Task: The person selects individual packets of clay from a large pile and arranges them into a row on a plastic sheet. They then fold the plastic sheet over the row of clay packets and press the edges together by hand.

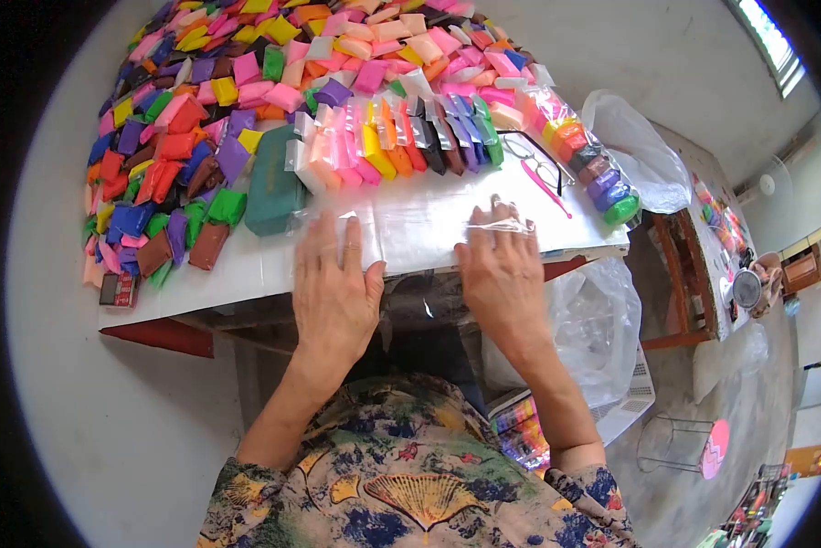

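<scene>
My left hand (335, 283) lies palm down at the table's front edge, fingers stretched out on a clear plastic bag (412, 239). To its right, my right hand (503, 279) rests on the same plastic, also with straight fingers. The bag is see-through, so its outline is hard to make out. Just beyond the hands stands a row of soft coloured packets (374, 157) in clear wrappers, running from peach through yellow and red to green. A teal case (274, 187) sits at the row's left end.
A big heap of coloured packets (273, 55) covers the table's back and left. Right of the row lie glasses (545, 170), a pink tool (547, 191) and a filled clear bag (586, 155). A small red-framed device (119, 290) is near the left corner. A stool (714, 449) stands right.
</scene>
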`<state>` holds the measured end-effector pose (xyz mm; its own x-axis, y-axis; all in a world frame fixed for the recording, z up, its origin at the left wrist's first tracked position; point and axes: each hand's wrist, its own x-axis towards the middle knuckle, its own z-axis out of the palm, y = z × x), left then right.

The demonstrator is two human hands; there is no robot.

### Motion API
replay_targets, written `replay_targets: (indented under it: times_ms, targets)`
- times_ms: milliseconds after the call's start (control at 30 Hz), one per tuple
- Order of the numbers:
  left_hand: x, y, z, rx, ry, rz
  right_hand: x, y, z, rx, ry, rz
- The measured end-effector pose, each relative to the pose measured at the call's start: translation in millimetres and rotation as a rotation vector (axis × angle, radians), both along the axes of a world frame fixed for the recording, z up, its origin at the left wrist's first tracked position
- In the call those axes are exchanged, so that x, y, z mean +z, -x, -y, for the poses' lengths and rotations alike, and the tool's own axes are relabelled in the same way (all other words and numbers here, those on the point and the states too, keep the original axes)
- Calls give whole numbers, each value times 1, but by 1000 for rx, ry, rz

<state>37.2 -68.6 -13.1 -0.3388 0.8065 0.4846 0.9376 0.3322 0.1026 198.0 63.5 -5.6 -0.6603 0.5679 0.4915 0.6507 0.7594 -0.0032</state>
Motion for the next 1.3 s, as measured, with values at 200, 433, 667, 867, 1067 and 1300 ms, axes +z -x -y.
replay_targets:
  times_ms: [200, 433, 667, 867, 1067, 1300]
  targets:
    - [0, -1, 0, 12, -7, -66, -6, 10, 6, 73, 73, -26]
    - [-4, -6, -5, 65, 6, 13, -13, -3, -11, 11, 74, -104]
    - [0, -20, -31, -235, 12, -5, -19, 3, -6, 217, 26, -123]
    - [-2, -8, -20, -193, 24, -33, -15, -16, -17, 31, 37, -137]
    - [-8, -12, -33, -264, -52, 19, -15, 5, -6, 97, 31, -117]
    - [-9, 1, -9, -46, -46, -43, -15, -7, -13, 31, 56, -52]
